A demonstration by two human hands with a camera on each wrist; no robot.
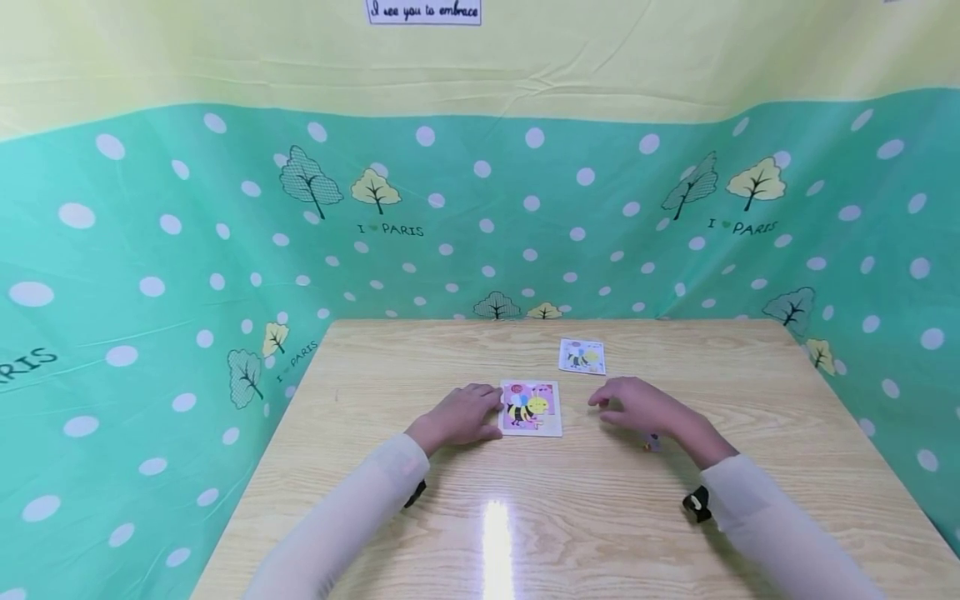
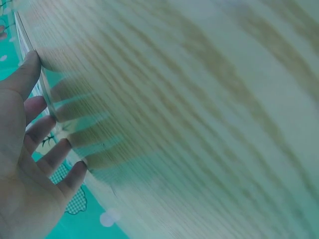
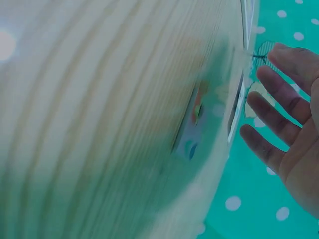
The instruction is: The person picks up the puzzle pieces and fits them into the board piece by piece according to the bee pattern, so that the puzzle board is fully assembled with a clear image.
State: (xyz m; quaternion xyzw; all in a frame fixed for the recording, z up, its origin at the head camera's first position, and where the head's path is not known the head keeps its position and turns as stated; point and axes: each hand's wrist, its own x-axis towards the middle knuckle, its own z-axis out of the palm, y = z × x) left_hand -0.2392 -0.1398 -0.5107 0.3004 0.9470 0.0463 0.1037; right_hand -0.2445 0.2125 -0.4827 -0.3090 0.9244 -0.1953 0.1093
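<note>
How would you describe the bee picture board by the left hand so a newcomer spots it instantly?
On the light wooden table, look just ahead of the two hands, near the middle. The pink square bee puzzle board lies flat at the left hand's fingertips. Unlike the paler small bee card farther back, it is larger and bright pink.

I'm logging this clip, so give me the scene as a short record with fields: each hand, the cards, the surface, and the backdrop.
left hand: fingers straight, touching the left edge of the bee puzzle card
right hand: open, just right of that card, holding nothing
second card: lies apart, farther back on the table
small piece: by the right wrist, too small to identify
surface: light wooden table
backdrop: green dotted cloth with trees
</note>
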